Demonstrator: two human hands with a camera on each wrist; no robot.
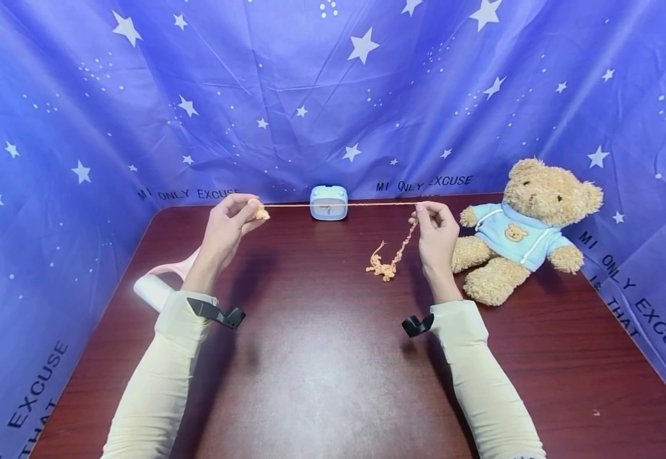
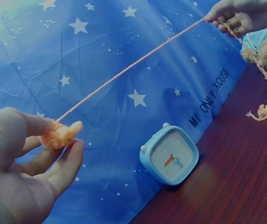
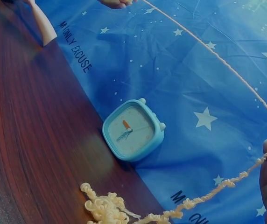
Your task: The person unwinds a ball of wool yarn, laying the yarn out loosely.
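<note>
A length of peach-orange yarn (image 1: 339,204) is stretched straight between both hands above the table. My left hand (image 1: 228,223) pinches a small crocheted bundle of the same yarn (image 2: 61,134) between thumb and fingers. At the other end my right hand (image 1: 437,229) pinches the strand with thumb and index finger. From the right fingers a knotted, curly chain of yarn (image 3: 227,181) dangles, ending in a ruffled clump (image 1: 387,271) with a loose tail. Whether that clump touches the table I cannot tell.
Behind the strand stands a light-blue alarm clock (image 1: 329,210) at the table's back edge. A teddy bear (image 1: 517,236) in a blue hoodie sits at right. Left of my left forearm lies a white cylinder with a pink part (image 1: 154,291). Starry blue cloth (image 1: 310,76) surrounds the table.
</note>
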